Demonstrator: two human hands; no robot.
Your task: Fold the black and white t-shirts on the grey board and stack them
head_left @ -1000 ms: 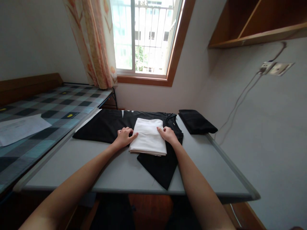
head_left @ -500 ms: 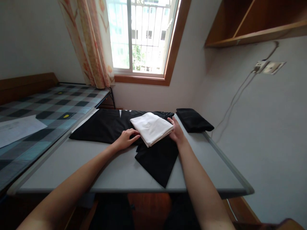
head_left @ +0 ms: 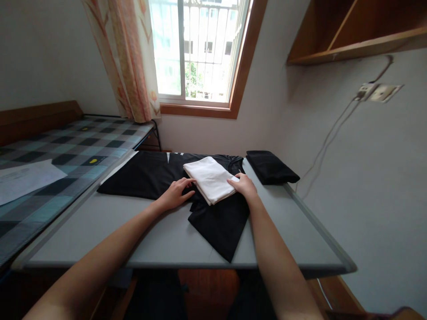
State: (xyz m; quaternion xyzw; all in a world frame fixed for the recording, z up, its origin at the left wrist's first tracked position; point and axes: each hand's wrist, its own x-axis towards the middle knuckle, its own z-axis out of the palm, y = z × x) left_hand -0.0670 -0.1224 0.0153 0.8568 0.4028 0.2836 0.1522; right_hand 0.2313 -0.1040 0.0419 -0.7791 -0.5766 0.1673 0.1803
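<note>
A folded white cloth [head_left: 210, 179] lies on top of a black T-shirt [head_left: 147, 175] spread over the table. My right hand [head_left: 244, 184] grips the cloth's right corner, thumb on top and the other fingers partly hidden at its edge. At the left edge of the cloth, my left hand [head_left: 178, 193] rests with fingertips touching it, thumb held apart from the fingers. A black sleeve part of the shirt [head_left: 222, 226] reaches toward the front edge below the cloth.
The grey table [head_left: 160, 244] has a raised edge strip. A folded black garment [head_left: 271, 168] sits at its far right. To the left is a bed with a checked cover [head_left: 110, 140] and paper sheets [head_left: 30, 178]. A wall socket [head_left: 380, 92] with cables is on the right.
My right hand has shifted from the outer side of the cloth's right corner to a hold with the thumb over it. The cloth lies flatter; my left hand has barely moved.
</note>
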